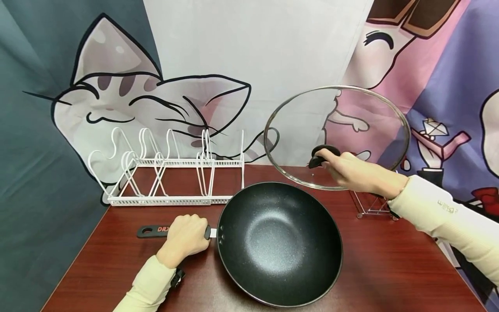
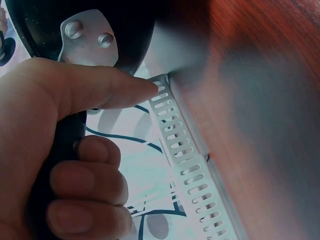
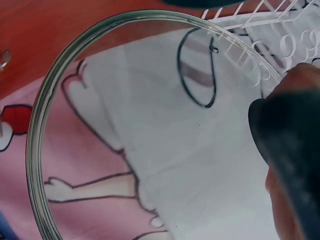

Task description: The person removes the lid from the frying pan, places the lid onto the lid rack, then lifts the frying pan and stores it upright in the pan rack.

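Note:
A black wok (image 1: 278, 247) is on the table, its long handle (image 1: 152, 231) pointing left. My left hand (image 1: 185, 236) grips that handle; in the left wrist view the fingers curl round it and the thumb (image 2: 115, 90) lies along towards the riveted bracket (image 2: 92, 37). Beyond the wok's right rim, my right hand (image 1: 352, 171) holds a round glass lid (image 1: 296, 97) by its black knob (image 1: 325, 151). The lid is raised and tilted up on edge, its metal rim (image 3: 37, 145) showing in the right wrist view.
A white wire rack (image 1: 160, 200) with upright dividers stands at the back left, close to the wok's rim. Behind the lid, at the right, sits a small wire stand (image 1: 374, 210), partly hidden by my forearm. A printed cloth (image 1: 253, 43) hangs along the table's back edge.

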`<move>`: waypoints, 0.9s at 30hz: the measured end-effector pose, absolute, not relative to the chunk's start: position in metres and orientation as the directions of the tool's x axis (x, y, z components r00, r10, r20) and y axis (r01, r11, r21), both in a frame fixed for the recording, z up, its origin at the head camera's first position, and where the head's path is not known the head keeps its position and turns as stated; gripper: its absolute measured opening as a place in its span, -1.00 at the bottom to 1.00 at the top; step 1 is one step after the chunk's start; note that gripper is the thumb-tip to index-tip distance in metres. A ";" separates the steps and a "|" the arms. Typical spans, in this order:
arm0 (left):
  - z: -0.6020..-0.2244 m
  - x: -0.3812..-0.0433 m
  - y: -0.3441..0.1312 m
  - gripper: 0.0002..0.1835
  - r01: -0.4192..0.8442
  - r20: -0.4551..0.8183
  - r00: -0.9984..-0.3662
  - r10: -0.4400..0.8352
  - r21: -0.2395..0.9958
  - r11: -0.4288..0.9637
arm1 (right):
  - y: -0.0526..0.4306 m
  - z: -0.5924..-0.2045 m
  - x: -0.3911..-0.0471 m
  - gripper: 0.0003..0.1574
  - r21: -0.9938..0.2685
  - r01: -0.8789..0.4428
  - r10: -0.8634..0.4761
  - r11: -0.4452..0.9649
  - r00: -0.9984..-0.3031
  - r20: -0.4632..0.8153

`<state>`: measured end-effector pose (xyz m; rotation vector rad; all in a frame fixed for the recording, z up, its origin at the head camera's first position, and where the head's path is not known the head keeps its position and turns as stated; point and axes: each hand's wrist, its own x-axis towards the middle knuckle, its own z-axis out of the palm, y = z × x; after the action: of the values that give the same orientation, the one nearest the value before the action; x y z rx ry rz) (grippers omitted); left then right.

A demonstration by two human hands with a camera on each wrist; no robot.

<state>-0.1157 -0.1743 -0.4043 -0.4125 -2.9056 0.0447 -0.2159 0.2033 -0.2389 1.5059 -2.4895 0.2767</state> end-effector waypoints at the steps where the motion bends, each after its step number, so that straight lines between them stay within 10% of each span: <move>1: -0.405 -0.115 -0.174 -0.79 0.272 0.199 -0.940 0.278 -0.057 0.961 | 0.205 -0.238 -0.219 -0.64 -0.035 -0.886 -0.843 0.462 -0.451 0.293; 27: -0.405 -0.114 -0.175 -0.80 0.282 0.209 -0.934 0.289 -0.065 0.957 | 0.264 -0.221 -0.273 -0.75 -0.011 -0.690 -0.654 0.723 -0.690 0.309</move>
<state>-0.1144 -0.1747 -0.4048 -0.4269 -2.8922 0.0508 -0.2725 0.2637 -0.2210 1.0568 -2.6449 0.1827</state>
